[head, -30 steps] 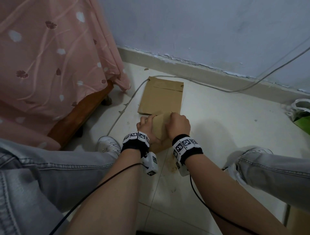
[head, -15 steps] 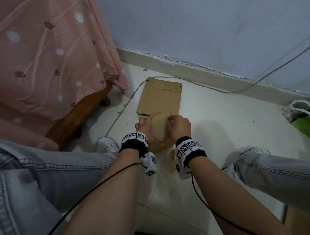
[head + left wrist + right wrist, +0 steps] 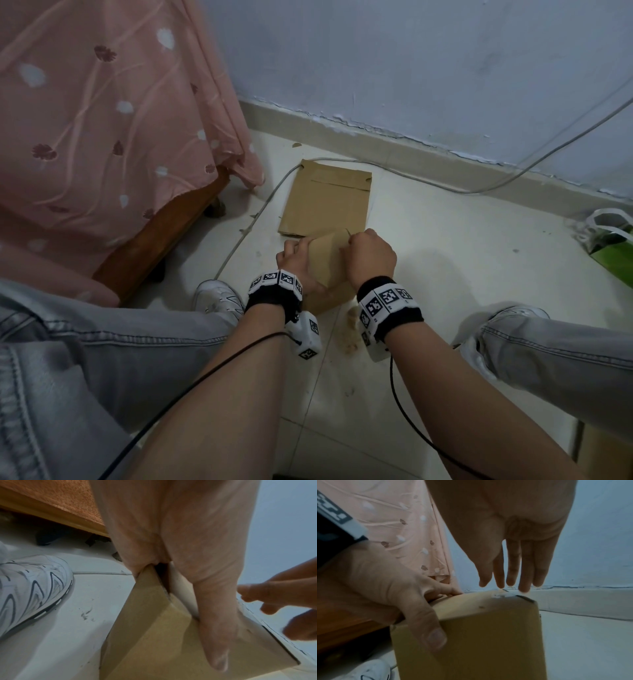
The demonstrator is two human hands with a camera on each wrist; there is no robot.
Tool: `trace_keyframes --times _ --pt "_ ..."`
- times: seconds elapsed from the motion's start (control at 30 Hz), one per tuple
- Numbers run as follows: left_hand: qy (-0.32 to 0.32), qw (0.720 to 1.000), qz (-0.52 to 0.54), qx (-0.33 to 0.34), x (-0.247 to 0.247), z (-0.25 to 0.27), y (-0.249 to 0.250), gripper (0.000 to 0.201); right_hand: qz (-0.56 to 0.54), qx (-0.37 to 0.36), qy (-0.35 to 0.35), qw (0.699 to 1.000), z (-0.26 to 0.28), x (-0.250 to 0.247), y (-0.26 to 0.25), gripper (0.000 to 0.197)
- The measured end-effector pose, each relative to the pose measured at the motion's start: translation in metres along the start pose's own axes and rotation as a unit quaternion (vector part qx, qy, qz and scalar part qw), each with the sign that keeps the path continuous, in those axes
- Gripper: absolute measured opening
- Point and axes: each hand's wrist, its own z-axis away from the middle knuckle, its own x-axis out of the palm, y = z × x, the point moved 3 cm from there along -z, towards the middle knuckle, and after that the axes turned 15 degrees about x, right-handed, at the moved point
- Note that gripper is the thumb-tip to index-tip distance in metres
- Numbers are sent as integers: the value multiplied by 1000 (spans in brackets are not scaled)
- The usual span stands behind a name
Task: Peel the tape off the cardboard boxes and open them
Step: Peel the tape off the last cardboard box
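Note:
A small brown cardboard box (image 3: 327, 260) stands on the floor between my knees. My left hand (image 3: 294, 255) grips its left side, with the thumb (image 3: 216, 628) laid down the near face and the fingers (image 3: 447, 591) on top. My right hand (image 3: 370, 255) hovers over the box's top far edge. Its thumb and fingertips (image 3: 500, 585) are bunched on a small whitish tape end (image 3: 501, 594) at that corner. A thin strip sticks up beside the knuckles in the head view. The box (image 3: 488, 635) looks closed.
A flattened cardboard piece (image 3: 329, 202) lies on the floor just beyond the box. A grey cable (image 3: 246, 229) runs past it along the wall. A bed with pink cloth (image 3: 102, 137) is left, a green bag (image 3: 613, 253) right, and my shoes (image 3: 219, 298) flank the box.
The right hand has edged slightly right along the box's top edge. The left hand and the box stay in place.

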Motion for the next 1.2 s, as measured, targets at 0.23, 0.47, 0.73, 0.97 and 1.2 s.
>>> trace_keyframes --times 0.23,0.47,0.73,0.97,1.2 --pt "3 1000 0 1 1 0 -1 121 19 13 -13 1000 8 3 -2 22" --pt "0 1000 5 6 2 -1 -4 121 14 35 -91 995 4 9 -2 25" --pt "16 1000 21 15 1 0 -8 122 -327 206 -200 900 -47 3 43 16" --pt "58 994 88 11 -4 11 -26 127 -610 206 -288 709 -33 -9 40 24" --pt "54 995 50 65 -2 4 3 147 -540 158 -338 754 -37 -24 16 23"
